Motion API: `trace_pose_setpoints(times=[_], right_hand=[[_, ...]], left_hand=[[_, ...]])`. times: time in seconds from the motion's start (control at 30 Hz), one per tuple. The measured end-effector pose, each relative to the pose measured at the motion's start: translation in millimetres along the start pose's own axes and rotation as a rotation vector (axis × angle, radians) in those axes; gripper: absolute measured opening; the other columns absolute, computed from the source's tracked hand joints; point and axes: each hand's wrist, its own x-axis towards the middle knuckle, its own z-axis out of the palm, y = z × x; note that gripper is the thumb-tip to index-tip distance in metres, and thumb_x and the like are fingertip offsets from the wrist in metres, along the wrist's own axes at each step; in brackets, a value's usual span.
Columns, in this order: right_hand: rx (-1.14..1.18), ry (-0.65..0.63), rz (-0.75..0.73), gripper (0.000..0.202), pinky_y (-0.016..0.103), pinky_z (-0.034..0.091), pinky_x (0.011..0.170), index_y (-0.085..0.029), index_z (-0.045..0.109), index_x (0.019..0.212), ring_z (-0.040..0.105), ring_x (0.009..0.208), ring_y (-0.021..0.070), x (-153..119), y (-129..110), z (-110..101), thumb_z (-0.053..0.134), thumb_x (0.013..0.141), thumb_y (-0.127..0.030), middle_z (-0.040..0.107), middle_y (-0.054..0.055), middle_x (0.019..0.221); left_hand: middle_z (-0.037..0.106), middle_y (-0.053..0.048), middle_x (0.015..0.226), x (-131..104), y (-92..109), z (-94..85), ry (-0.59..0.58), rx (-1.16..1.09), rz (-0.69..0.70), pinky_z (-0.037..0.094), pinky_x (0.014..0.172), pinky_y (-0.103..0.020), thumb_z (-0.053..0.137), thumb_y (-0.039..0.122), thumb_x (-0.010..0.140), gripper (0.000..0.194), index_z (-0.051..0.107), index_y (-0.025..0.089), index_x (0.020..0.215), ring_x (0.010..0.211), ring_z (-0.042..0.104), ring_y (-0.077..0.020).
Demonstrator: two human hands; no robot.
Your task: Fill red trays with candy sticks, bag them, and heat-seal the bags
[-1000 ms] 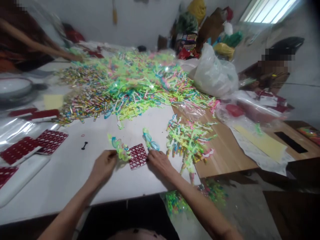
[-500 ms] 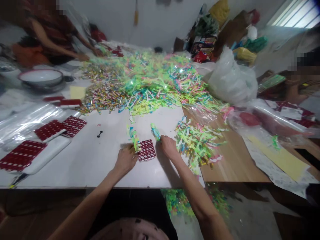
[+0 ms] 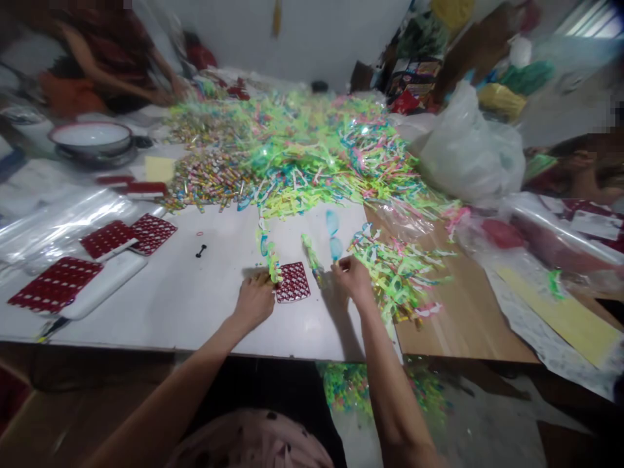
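Beside one card (image 3: 293, 283), left hand (image 3: 256, 302) gripping one bundle (image 3: 273, 265), right hand (image 3: 355, 279) seemingly one piece (image 3: 336, 248)

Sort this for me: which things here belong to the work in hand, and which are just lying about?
Likely in use:
bright bundle, in the left hand
blue piece, in the right hand
red patterned card
small bright pile

Seemingly lying about:
black dumbbell-shaped piece
red-rimmed bowl
white plastic bag
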Motion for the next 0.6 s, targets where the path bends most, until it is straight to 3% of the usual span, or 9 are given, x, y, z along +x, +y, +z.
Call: trace_pose_setpoints(times=[0.07, 0.13, 0.23, 0.3, 0.4, 0.47, 0.6], right_hand=[[0.289, 0.037, -0.073, 0.032, 0.026, 0.047, 0.063, -0.014, 0.058, 0.1, 0.062, 0.07, 0.0176, -9.4, -8.9, 1.8, 0.06, 0.078, -0.039, 0.067, 0.005, 0.082], [0.461, -0.066, -0.137, 0.033, 0.026, 0.047, 0.059, -0.016, 0.059, 0.096, 0.059, 0.062, 0.016, -27.5, -19.2, 16.7, 0.061, 0.076, -0.042, 0.066, 0.002, 0.074], [0.544, -0.244, -0.126, 0.02, 0.027, 0.048, 0.06, -0.017, 0.062, 0.081, 0.06, 0.06, 0.0163, -53.9, -29.8, 52.2, 0.056, 0.079, -0.035, 0.065, 0.001, 0.066], [0.55, -0.24, -0.094, 0.019, 0.028, 0.049, 0.066, -0.017, 0.064, 0.083, 0.063, 0.067, 0.0172, -60.8, -32.5, 70.2, 0.053, 0.082, -0.032, 0.067, 0.002, 0.071], [0.422, -0.23, -0.151, 0.018, 0.029, 0.049, 0.075, -0.018, 0.065, 0.086, 0.065, 0.078, 0.0185, -56.0, -36.3, 78.6, 0.052, 0.086, -0.03, 0.07, 0.005, 0.082], [0.216, -0.268, -0.2, 0.017, 0.029, 0.048, 0.076, -0.017, 0.065, 0.086, 0.064, 0.082, 0.0201, -51.3, -43.1, 77.3, 0.053, 0.088, -0.029, 0.07, 0.007, 0.085], [-0.241, -0.285, -0.191, 0.02, 0.03, 0.047, 0.073, -0.014, 0.061, 0.105, 0.064, 0.088, 0.0226, -54.2, -69.0, 78.4, 0.049, 0.091, -0.023, 0.067, 0.014, 0.101]], left_hand=[[0.061, -0.018, 0.111, 3.5, 1.2, -0.6, 0.001, 0.022, 0.016, 0.043, 0.087, -0.044, 0.044, 0.01, 0.08, 0.027, 0.065, 0.011, 0.099, 0.109, 0.053, -0.0332], [0.061, -0.018, 0.111, 6.6, 1.0, 0.8, -0.004, 0.029, 0.035, 0.043, 0.087, -0.044, 0.043, 0.007, 0.08, 0.028, 0.065, 0.01, 0.098, 0.11, 0.053, -0.0329], [0.062, -0.017, 0.111, 9.5, -0.9, 3.8, -0.027, 0.018, 0.054, 0.043, 0.086, -0.042, 0.042, 0.004, 0.078, 0.032, 0.064, 0.01, 0.1, 0.111, 0.053, -0.0316], [0.063, -0.016, 0.109, 10.5, -2.4, 5.0, -0.037, 0.013, 0.064, 0.043, 0.086, -0.041, 0.042, 0.003, 0.077, 0.032, 0.064, 0.011, 0.1, 0.11, 0.053, -0.0306], [0.063, -0.017, 0.108, 11.4, -4.0, 5.6, -0.038, 0.012, 0.063, 0.043, 0.084, -0.041, 0.04, 0.003, 0.079, 0.032, 0.063, 0.01, 0.101, 0.109, 0.054, -0.0306], [0.063, -0.019, 0.106, 11.6, -4.8, 6.1, -0.034, 0.007, 0.059, 0.044, 0.082, -0.041, 0.04, 0.003, 0.079, 0.032, 0.063, 0.009, 0.1, 0.107, 0.055, -0.0312], [0.064, -0.016, 0.101, 10.7, -7.1, 7.4, -0.011, -0.031, 0.101, 0.044, 0.08, -0.04, 0.043, 0.006, 0.08, 0.028, 0.064, 0.012, 0.096, 0.103, 0.056, -0.0299]])
